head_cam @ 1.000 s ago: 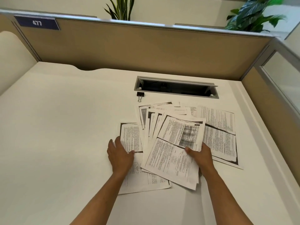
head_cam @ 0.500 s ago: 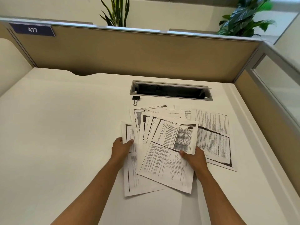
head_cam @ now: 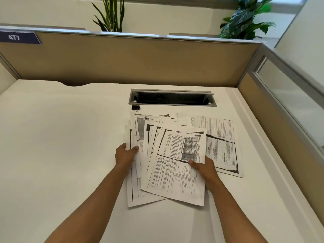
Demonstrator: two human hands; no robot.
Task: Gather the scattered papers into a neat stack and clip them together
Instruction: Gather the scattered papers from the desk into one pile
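messy fan of printed papers [head_cam: 177, 155] on the white desk [head_cam: 61, 146], left hand [head_cam: 125, 155] pinching the left edge, right hand [head_cam: 204, 166] gripping the top sheets, black binder clip [head_cam: 135, 107] just beyond

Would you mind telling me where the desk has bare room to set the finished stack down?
The desk is bare left of the left hand, and along the near edge. It is crowded in the middle: papers spread up to the clip and the cable slot.
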